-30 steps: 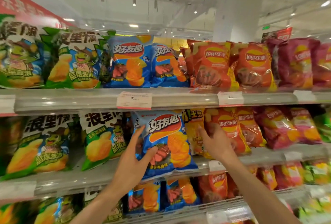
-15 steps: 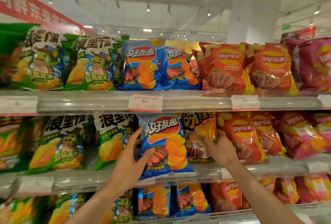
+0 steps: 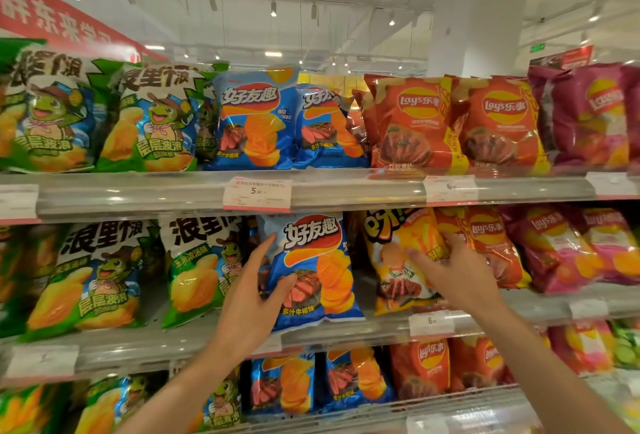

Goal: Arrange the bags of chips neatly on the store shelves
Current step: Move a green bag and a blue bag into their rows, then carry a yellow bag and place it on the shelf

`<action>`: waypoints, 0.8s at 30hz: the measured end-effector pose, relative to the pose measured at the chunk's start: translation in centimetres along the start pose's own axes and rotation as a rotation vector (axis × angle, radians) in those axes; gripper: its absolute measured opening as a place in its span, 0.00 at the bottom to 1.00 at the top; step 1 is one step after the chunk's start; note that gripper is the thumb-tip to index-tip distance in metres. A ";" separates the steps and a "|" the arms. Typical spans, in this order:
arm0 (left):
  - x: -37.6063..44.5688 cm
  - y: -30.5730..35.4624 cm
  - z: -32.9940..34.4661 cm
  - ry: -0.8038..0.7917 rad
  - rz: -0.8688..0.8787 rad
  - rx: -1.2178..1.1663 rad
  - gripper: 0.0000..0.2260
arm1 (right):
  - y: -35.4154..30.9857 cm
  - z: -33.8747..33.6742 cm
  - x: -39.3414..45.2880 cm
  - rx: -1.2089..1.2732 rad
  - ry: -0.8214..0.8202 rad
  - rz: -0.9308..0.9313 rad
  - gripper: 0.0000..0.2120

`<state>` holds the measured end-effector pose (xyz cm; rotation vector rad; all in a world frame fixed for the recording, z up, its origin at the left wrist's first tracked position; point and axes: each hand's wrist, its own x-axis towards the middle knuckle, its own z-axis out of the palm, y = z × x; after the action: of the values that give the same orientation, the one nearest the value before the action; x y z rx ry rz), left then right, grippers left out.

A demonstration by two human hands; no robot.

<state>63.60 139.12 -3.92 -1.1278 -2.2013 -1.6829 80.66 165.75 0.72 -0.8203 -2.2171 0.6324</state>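
Supermarket shelving fills my view. On the middle shelf (image 3: 329, 333), my left hand (image 3: 251, 298) grips the blue steak-flavour chip bag (image 3: 311, 270) by its left edge, thumb across the front. Right of it, my right hand (image 3: 450, 270) clasps the yellow chip bag (image 3: 394, 260) (glossy, leaning). I'd square both upright, faces forward, edges just touching.

A red banner (image 3: 52, 17) hangs upper left; a white pillar (image 3: 478, 10) rises under ceiling lights (image 3: 273, 54).
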 end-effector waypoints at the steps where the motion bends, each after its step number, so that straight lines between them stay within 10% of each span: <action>1: 0.2 0.2 0.5 0.007 0.006 0.018 0.30 | 0.1 -0.7 -0.3 0.007 -0.006 0.010 0.22; 11: 2.8 1.5 7.3 0.021 0.150 0.392 0.30 | 3.8 -4.8 -3.1 0.122 -0.002 0.107 0.21; 24: 4.1 1.9 9.8 -0.094 0.099 0.677 0.29 | 5.8 -4.7 -5.1 0.324 -0.107 0.185 0.46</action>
<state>64.94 149.88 -3.81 -1.0979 -2.4238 -0.7409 89.15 167.07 -1.98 -0.8417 -2.0688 1.1145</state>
